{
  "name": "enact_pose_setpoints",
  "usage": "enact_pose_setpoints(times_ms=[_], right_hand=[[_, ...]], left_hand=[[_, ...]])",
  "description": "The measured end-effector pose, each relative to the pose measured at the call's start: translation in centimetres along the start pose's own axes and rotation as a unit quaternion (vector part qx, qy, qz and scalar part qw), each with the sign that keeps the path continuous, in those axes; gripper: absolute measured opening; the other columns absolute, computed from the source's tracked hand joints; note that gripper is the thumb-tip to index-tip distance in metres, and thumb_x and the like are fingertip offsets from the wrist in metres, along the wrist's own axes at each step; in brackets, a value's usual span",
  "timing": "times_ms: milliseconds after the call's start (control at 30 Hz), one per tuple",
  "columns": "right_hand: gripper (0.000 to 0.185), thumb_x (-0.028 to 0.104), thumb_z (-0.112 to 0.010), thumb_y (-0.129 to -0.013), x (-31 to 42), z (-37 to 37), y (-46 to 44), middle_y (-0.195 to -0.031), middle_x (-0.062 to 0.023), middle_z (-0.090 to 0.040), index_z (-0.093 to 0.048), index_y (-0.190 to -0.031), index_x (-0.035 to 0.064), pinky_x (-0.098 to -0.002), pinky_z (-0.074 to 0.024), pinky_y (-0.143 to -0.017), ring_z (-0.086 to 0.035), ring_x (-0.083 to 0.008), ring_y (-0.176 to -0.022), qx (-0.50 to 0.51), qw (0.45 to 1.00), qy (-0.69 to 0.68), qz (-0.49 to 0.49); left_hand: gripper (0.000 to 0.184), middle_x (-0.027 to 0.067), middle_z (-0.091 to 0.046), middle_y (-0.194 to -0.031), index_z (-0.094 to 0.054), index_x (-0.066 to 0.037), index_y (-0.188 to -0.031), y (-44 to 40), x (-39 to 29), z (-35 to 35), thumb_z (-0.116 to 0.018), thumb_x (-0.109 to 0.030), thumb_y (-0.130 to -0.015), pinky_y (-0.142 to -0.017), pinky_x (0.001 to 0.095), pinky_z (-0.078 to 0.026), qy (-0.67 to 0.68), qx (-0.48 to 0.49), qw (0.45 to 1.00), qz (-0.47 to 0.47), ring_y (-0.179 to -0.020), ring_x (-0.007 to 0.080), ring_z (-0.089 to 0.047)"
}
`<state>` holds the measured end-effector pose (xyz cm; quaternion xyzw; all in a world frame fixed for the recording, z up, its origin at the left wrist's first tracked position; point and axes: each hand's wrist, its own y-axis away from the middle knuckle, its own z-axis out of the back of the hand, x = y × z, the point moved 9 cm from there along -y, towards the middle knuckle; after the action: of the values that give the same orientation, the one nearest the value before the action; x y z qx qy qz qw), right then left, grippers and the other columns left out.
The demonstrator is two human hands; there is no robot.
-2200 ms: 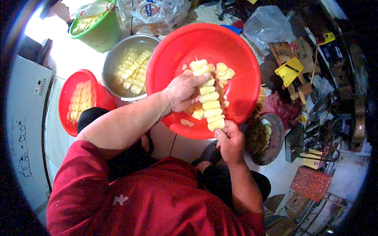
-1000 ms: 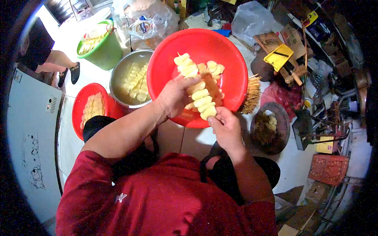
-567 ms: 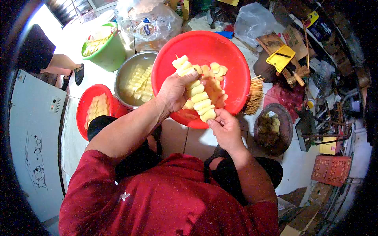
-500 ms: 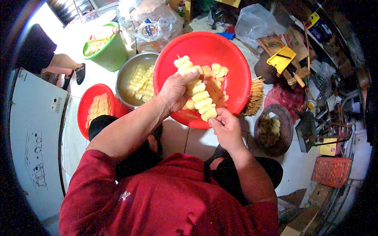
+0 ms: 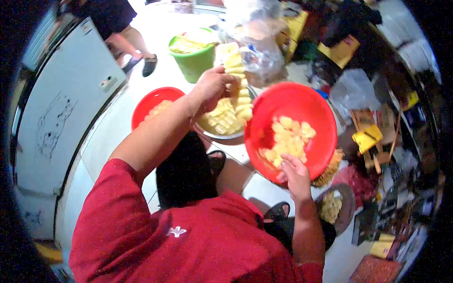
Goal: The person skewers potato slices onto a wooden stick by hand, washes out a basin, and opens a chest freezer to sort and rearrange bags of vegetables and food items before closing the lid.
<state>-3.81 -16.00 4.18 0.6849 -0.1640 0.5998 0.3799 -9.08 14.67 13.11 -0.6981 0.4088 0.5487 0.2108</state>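
Left hand [image 5: 213, 88]: skewered slices [image 5: 242, 100] were pinched between the fingers, held over the right edge of the metal bowl [image 5: 227, 137]. Right hand [image 5: 297, 177]: fingers were bent by loose slices [image 5: 289, 137] near the red basin's near rim; whether any were pinched could not be told. Beyond, on the floor: a green bucket [image 5: 194, 65].

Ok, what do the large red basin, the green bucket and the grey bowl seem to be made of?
Large red basin: probably plastic, smooth and slightly glossy, from its even, saturated colour and rounded rim.
Green bucket: likely plastic too, from its even colouring; blur leaves the finish open.
Grey bowl: probably metal with a soft sheen, from its thin, pale grey rim.
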Motion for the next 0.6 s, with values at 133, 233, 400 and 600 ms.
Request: enact_pose_setpoints(times_ms=[133, 233, 400, 600], right_hand=[[0.032, 0.012, -0.056, -0.087, -0.9, -1.0, -1.2, -0.079, -0.0048, -0.061, -0.054, -0.116, 0.0003, -0.0210, -0.0434, -0.051, -0.054, -0.0081, -0.058, 0.010, 0.999, 0.046, 0.012], [0.031, 0.010, -0.056, -0.088, -2.6, -1.2, -1.7, -0.079, -0.0051, -0.061, -0.053, -0.117, -0.0008, -0.0201, -0.0438, -0.051, -0.054, -0.0076, -0.057, -0.002, 0.997, 0.066, -0.031], [0.030, 0.009, -0.056, -0.087, -5.4, -0.9, -2.4, -0.080, -0.0061, -0.062, -0.054, -0.115, -0.0016, -0.0213, -0.0450, -0.054, -0.055, -0.0089, -0.057, 0.015, 0.992, 0.107, -0.067], [0.033, 0.014, -0.060, -0.083, -5.4, -1.6, -2.8, -0.080, -0.0066, -0.064, -0.058, -0.113, 0.0000, -0.0268, -0.0494, -0.057, -0.059, -0.0134, -0.062, 0.016, 0.986, 0.146, -0.082]], left_hand=[[0.026, 0.0087, -0.062, -0.090, -0.058, -0.002, -0.106, 1.0, -4.4, 13.2, -0.056, -0.003, -0.080, -0.066, 0.0313, -0.050, -0.163, -0.149, 0.973, -0.063, -0.077, 0.0174, -0.059], [0.030, 0.0090, -0.060, -0.084, -0.059, -0.001, -0.105, 2.5, -2.2, 22.7, -0.052, -0.003, -0.076, -0.058, 0.0308, -0.046, -0.170, -0.229, 0.958, -0.023, -0.070, 0.0174, -0.056], [0.032, 0.0101, -0.060, -0.082, -0.059, -0.001, -0.106, 0.9, 3.9, 26.7, -0.049, -0.006, -0.076, -0.055, 0.0328, -0.045, -0.144, -0.201, 0.968, 0.038, -0.066, 0.0196, -0.056], [0.031, 0.0101, -0.062, -0.077, -0.061, -0.002, -0.102, -7.1, 8.3, 19.4, -0.053, -0.003, -0.072, -0.057, 0.0324, -0.048, -0.170, -0.107, 0.979, 0.034, -0.064, 0.0195, -0.059]])
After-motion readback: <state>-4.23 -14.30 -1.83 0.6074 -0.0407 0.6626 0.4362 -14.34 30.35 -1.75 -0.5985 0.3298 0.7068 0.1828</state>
